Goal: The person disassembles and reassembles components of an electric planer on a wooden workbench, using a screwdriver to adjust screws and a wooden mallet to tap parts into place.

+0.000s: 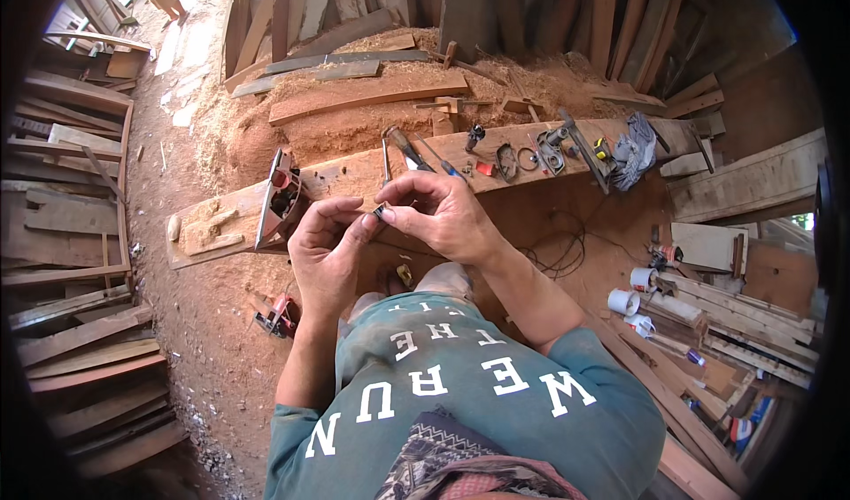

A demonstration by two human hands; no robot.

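Note:
In front of my chest, both hands meet over the wooden bench's near edge. My left hand (326, 242) is closed in a pinch, thumb and forefinger against a small dark piece (380, 211), too small to name. My right hand (450, 219) pinches the same piece from the other side. Just beyond the fingers, a screwdriver (386, 162), a wide chisel-like blade (407, 150) and a blue-handled tool (441, 158) lie on the bench (341, 165). Left of my hands sits a red-and-black power tool (284, 195) with a flat metal plate on its side.
Along the bench's right part are a black ring-shaped part (506, 160), a grey machine part (551, 150), a yellow tape measure (602, 149) and a crumpled cloth (636, 150). Another red tool (282, 316) lies on the floor. A cable (567, 248) coils beyond the bench's near side. Stacked boards (75, 226) line the left.

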